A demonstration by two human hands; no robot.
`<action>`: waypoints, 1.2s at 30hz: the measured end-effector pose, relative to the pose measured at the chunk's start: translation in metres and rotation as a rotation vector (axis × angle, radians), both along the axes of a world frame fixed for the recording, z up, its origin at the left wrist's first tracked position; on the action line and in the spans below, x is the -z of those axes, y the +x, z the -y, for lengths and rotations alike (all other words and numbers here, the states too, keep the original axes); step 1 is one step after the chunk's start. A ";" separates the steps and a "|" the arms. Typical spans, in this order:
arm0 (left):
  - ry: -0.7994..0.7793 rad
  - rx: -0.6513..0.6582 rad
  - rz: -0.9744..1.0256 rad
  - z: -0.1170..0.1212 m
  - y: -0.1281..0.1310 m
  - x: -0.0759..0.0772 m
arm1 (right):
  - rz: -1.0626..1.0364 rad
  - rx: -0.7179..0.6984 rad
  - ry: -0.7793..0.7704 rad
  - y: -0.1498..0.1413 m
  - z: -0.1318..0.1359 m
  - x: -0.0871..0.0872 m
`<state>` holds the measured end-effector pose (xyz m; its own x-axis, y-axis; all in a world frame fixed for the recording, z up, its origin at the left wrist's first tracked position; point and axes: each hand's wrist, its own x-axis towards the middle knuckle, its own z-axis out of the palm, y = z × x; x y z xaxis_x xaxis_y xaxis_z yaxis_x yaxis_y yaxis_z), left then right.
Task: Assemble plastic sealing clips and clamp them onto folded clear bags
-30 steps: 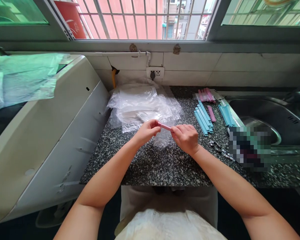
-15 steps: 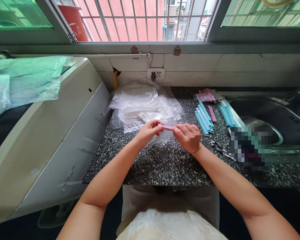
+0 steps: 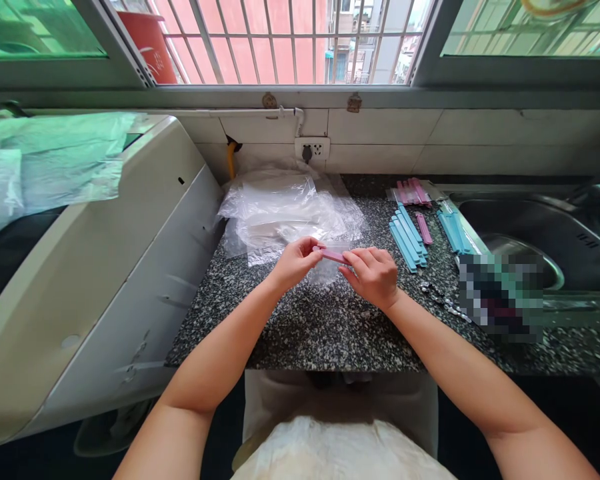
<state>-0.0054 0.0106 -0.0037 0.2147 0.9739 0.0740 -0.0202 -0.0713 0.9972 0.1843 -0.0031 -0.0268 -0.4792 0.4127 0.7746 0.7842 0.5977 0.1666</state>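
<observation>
Over the speckled bench (image 3: 305, 333), beside clear plastic bags (image 3: 280, 210), the left hand (image 3: 297, 265) pinches a pink strip (image 3: 333, 255); the right hand (image 3: 374, 275) has fingers narrowed at its other end, grip unclear. A loose hold might drop it. Pixelation (image 3: 500, 297) masks something rightward; fingers cover the strip's ends.

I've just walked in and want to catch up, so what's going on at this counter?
A person holds a pink strip above the speckled counter, the left hand at one end and the right hand at the other. Clear plastic lies piled behind the hands. Off to the right, blue strips and other pink strips lie near the sink.
</observation>
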 end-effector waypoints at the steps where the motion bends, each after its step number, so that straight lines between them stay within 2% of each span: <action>1: 0.021 0.007 -0.013 0.000 0.000 0.000 | -0.007 -0.003 -0.028 0.000 0.001 0.000; 7: 0.101 0.090 -0.005 0.004 0.002 0.001 | -0.028 -0.041 -0.128 -0.002 0.005 -0.001; 15: 0.067 0.194 0.028 0.003 0.000 0.005 | -0.056 -0.034 -0.141 0.000 0.007 -0.006; 25: 0.016 0.126 -0.150 0.003 -0.005 -0.004 | -0.076 -0.031 -0.186 0.001 0.007 -0.007; 36: 0.017 0.157 -0.229 0.008 0.000 -0.008 | -0.071 -0.020 -0.202 -0.001 0.009 -0.008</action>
